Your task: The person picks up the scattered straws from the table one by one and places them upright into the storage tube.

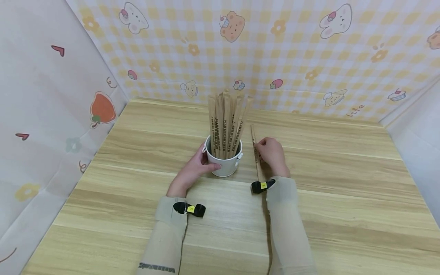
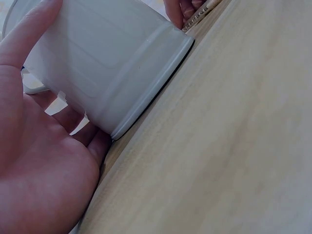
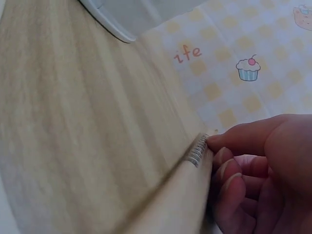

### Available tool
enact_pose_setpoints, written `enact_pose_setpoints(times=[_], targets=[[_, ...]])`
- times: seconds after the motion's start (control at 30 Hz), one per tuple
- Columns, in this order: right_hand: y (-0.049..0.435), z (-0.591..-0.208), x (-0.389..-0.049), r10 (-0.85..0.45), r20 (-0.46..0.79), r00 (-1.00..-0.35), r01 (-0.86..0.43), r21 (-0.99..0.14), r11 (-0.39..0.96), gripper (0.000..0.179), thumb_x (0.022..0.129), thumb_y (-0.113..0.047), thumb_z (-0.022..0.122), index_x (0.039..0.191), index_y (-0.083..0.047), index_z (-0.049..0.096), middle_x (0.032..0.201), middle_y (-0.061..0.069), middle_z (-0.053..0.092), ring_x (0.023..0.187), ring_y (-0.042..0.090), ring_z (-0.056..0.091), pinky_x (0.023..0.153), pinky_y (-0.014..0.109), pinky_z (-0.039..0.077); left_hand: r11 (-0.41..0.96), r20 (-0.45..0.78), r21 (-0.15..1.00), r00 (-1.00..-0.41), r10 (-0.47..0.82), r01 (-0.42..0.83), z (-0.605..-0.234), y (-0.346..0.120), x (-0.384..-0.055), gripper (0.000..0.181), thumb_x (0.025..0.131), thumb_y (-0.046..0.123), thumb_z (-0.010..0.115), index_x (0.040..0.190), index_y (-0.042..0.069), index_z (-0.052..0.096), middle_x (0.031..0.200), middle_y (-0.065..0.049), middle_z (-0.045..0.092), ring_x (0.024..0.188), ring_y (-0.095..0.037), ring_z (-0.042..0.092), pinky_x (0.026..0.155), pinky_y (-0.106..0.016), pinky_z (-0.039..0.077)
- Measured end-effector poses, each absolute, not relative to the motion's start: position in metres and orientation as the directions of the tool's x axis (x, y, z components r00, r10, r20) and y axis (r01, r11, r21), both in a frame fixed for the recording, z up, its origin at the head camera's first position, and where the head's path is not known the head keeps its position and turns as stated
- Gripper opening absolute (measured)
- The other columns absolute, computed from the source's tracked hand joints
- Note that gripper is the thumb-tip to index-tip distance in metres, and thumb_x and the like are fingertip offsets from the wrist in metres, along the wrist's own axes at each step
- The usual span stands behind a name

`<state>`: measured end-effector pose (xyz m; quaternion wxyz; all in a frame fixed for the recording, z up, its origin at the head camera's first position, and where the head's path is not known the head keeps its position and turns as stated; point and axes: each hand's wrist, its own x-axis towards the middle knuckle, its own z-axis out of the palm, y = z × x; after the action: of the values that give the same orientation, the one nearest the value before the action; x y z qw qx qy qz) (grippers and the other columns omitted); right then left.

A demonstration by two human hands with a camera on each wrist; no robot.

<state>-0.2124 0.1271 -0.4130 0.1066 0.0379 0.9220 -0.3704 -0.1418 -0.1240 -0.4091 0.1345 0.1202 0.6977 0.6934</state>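
A small white bucket (image 1: 224, 168) stands upright on the wooden table, holding several straws in brown paper wrappers (image 1: 225, 126) with dark print. My left hand (image 1: 193, 168) grips its left side, the thumb across the front and the fingers around the back. In the left wrist view those fingers curl behind the bucket wall (image 2: 107, 58), near its base. To the right of the bucket, my right hand (image 1: 274, 154) pinches a single paper-wrapped straw (image 1: 258, 166) between thumb and fingertips. That straw (image 3: 178, 192) lies low along the tabletop in the right wrist view.
The light wooden table (image 1: 343, 183) extends around both hands. A yellow-checked cloth backdrop (image 1: 292, 57) with cartoon prints rises behind it, and a white printed sheet (image 1: 51, 95) borders the left side. Dark camera straps (image 1: 190, 209) sit on both sleeved wrists.
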Motion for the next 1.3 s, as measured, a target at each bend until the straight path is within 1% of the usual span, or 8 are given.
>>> enact_pose_setpoints(times=[0.17,0.3,0.47,0.73,0.93,1.03,1.17,1.3], targets=[[0.128,-0.404,-0.212,-0.028,-0.221,-0.975,0.145,-0.725,0.674,0.020,0.087,-0.026,0.051,0.086,-0.007,0.057,0.061,0.007,0.057,0.050,0.018,0.053,0.044,0.026,0.043,0.025,-0.030,0.999,-0.936,0.351,-0.023,-0.404,-0.124,-0.139,0.093,0.073,0.011,0.072,0.143,0.026,0.013,0.143,-0.004,0.027,0.129,-0.019,0.025,0.106,-0.035,0.020],[0.130,-0.389,-0.209,-0.027,-0.182,-0.983,0.126,-0.770,0.626,0.021,0.088,-0.026,0.050,0.091,-0.006,0.057,0.066,0.011,0.059,0.053,0.022,0.056,0.045,0.029,0.047,0.022,-0.020,1.000,-0.935,0.353,-0.013,-0.407,-0.125,-0.140,0.093,0.073,0.013,0.073,0.143,0.026,0.013,0.143,-0.005,0.027,0.129,-0.021,0.025,0.106,-0.038,0.020],[0.135,-0.364,-0.203,0.013,-0.087,-0.996,0.078,-0.808,0.584,0.023,0.089,-0.027,0.049,0.095,-0.007,0.058,0.070,0.011,0.061,0.054,0.027,0.058,0.051,0.034,0.051,0.018,-0.022,1.000,-0.938,0.346,-0.017,-0.421,-0.126,-0.146,0.093,0.071,0.016,0.074,0.141,0.035,0.015,0.142,0.000,0.028,0.129,-0.017,0.026,0.106,-0.036,0.020],[0.139,-0.325,-0.187,0.124,0.085,-0.989,-0.016,-0.880,0.474,0.024,0.087,-0.034,0.051,0.094,-0.012,0.057,0.068,0.007,0.061,0.047,0.017,0.055,0.046,0.029,0.049,0.015,-0.001,1.000,-0.940,0.340,0.004,-0.431,-0.127,-0.150,0.093,0.069,0.020,0.076,0.138,0.040,0.018,0.140,0.005,0.030,0.127,-0.014,0.028,0.105,-0.034,0.022],[0.138,-0.300,-0.170,0.217,0.221,-0.951,-0.146,-0.938,0.314,0.023,0.086,-0.032,0.057,0.091,-0.010,0.056,0.063,0.006,0.060,0.043,0.016,0.050,0.042,0.026,0.047,0.030,-0.024,0.999,-0.942,0.335,-0.014,-0.428,-0.127,-0.149,0.093,0.069,0.020,0.076,0.138,0.041,0.018,0.140,0.006,0.031,0.127,-0.013,0.028,0.105,-0.033,0.022],[0.136,-0.290,-0.163,0.269,0.282,-0.921,-0.226,-0.949,0.221,0.019,0.086,-0.027,0.059,0.089,-0.009,0.056,0.060,0.009,0.059,0.040,0.017,0.049,0.039,0.023,0.045,0.022,-0.024,1.000,-0.939,0.343,-0.018,-0.421,-0.126,-0.146,0.093,0.071,0.017,0.075,0.140,0.036,0.016,0.141,0.001,0.029,0.128,-0.016,0.027,0.105,-0.035,0.021],[0.133,-0.280,-0.156,0.318,0.377,-0.870,-0.372,-0.925,0.078,0.015,0.085,-0.018,0.060,0.086,-0.004,0.055,0.058,0.013,0.058,0.039,0.019,0.048,0.036,0.023,0.043,0.014,-0.019,1.000,-0.935,0.355,-0.015,-0.410,-0.125,-0.142,0.093,0.073,0.013,0.073,0.143,0.028,0.014,0.142,-0.005,0.027,0.129,-0.020,0.026,0.105,-0.037,0.020],[0.132,-0.279,-0.155,0.340,0.439,-0.832,-0.469,-0.883,-0.009,0.014,0.085,-0.014,0.060,0.084,-0.001,0.054,0.057,0.013,0.059,0.039,0.019,0.049,0.035,0.023,0.041,0.036,-0.037,0.999,-0.936,0.349,-0.026,-0.404,-0.124,-0.140,0.093,0.073,0.013,0.073,0.143,0.027,0.013,0.142,-0.004,0.028,0.128,-0.018,0.027,0.105,-0.034,0.022]])
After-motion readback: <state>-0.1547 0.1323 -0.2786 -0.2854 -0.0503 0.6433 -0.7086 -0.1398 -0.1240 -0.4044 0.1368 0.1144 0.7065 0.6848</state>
